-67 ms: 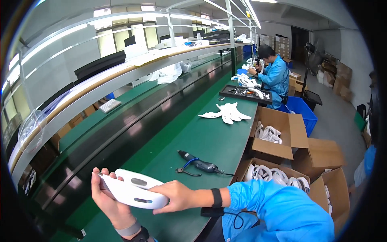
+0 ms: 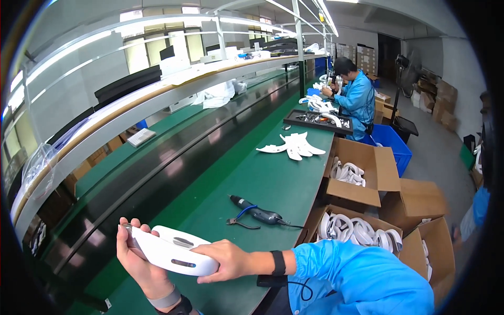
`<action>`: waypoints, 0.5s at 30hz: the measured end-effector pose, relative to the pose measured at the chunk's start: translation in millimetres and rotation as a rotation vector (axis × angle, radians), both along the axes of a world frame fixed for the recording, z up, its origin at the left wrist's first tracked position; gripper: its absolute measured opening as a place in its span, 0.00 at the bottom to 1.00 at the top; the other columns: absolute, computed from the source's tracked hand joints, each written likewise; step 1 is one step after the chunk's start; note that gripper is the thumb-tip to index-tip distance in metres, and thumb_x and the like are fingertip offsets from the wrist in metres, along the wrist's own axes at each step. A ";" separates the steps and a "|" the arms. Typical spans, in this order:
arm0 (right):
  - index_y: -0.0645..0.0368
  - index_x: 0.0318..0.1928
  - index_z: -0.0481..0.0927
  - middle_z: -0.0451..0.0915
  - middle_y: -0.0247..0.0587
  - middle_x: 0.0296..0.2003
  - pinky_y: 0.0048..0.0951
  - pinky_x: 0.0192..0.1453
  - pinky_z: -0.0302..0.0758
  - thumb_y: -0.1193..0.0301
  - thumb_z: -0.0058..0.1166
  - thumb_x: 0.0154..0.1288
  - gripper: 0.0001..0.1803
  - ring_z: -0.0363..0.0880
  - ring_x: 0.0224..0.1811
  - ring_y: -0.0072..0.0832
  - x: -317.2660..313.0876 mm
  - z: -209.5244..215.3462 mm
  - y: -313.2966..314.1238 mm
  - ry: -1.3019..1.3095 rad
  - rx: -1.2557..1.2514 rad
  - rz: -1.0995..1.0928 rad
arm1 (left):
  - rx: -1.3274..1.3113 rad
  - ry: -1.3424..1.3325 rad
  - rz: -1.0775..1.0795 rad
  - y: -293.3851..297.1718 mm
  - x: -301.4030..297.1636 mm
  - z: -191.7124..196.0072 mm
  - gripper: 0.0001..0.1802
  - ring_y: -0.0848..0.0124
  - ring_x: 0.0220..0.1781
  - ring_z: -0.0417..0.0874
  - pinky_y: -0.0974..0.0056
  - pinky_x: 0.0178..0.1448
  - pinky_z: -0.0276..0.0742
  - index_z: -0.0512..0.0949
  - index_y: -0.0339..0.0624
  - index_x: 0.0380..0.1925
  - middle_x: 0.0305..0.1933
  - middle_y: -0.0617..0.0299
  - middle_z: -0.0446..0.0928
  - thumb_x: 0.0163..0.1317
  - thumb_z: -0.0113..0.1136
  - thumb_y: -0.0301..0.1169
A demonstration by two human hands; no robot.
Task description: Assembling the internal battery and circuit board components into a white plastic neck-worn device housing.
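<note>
The far end of the white plastic housing (image 2: 170,252) is partly lost behind the fingers of the left hand (image 2: 137,257), so its tip there cannot be made out, and the near end is covered by the right hand (image 2: 223,261). The left wrist runs off the lower edge of the picture, with a grey band and a dark strap just showing. The underside of the housing faces away and is not visible.

The housing is a long, rounded shell with two small dark slots on its upper face. Its long axis lies roughly left to right, tilted so that the left end sits higher and farther from the person and the right end lower and nearer. It is held in the air above the near edge of the green workbench (image 2: 252,173), not touching it.

Both hands are closed around it: the left grips the upper left end with fingers curled over the top, the right clasps the lower right end (a black wristband sits on that wrist, below a blue sleeve).

On the bench beyond lie a dark electric screwdriver (image 2: 258,211) and small blue-handled pliers (image 2: 240,218). Farther along rests a pile of white parts (image 2: 295,145). Open cardboard boxes (image 2: 357,173) of similar white parts stand to the right, and a co-worker in blue (image 2: 357,97) works farther down the line.
</note>
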State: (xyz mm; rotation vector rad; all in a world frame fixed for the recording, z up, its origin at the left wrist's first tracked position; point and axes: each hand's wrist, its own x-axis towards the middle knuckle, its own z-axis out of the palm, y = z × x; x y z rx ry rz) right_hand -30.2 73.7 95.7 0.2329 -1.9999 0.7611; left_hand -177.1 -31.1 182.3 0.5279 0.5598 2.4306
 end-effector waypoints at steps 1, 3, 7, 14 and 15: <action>0.68 0.54 0.76 0.85 0.49 0.40 0.33 0.39 0.82 0.56 0.72 0.52 0.35 0.86 0.35 0.41 0.8 -0.8 -2.3 -0.002 -0.002 -0.002 | -0.028 -0.041 0.020 3.1 4.0 2.8 0.07 0.72 0.35 0.80 0.63 0.36 0.82 0.78 0.52 0.43 0.38 0.65 0.79 0.70 0.53 0.36; 0.69 0.56 0.75 0.85 0.51 0.41 0.31 0.40 0.83 0.55 0.70 0.55 0.36 0.87 0.37 0.40 4.8 -1.1 -7.1 0.075 -0.054 -0.095 | -0.040 -0.072 0.041 10.9 8.9 0.3 0.07 0.72 0.36 0.81 0.63 0.37 0.82 0.78 0.51 0.44 0.38 0.64 0.80 0.69 0.54 0.36; 0.71 0.59 0.72 0.84 0.54 0.43 0.29 0.42 0.83 0.56 0.64 0.62 0.34 0.88 0.40 0.39 3.3 -5.5 -10.0 0.085 -0.240 -0.151 | -0.077 -0.186 0.170 21.2 4.7 -3.8 0.08 0.70 0.37 0.81 0.63 0.40 0.80 0.77 0.49 0.42 0.37 0.65 0.80 0.69 0.56 0.38; 0.69 0.59 0.73 0.77 0.58 0.54 0.37 0.58 0.76 0.61 0.60 0.64 0.29 0.80 0.55 0.46 -4.9 -2.7 -20.5 0.134 -0.349 -0.109 | -0.080 -0.206 0.203 10.8 2.8 -9.0 0.13 0.74 0.34 0.80 0.66 0.39 0.77 0.77 0.49 0.30 0.30 0.68 0.78 0.70 0.55 0.43; 0.69 0.57 0.74 0.75 0.58 0.55 0.37 0.60 0.74 0.62 0.59 0.63 0.28 0.77 0.57 0.46 -7.1 -2.7 -19.4 0.188 -0.259 -0.149 | -0.059 -0.213 0.239 13.0 0.0 -13.7 0.12 0.74 0.33 0.80 0.66 0.39 0.77 0.77 0.49 0.30 0.29 0.67 0.78 0.69 0.56 0.42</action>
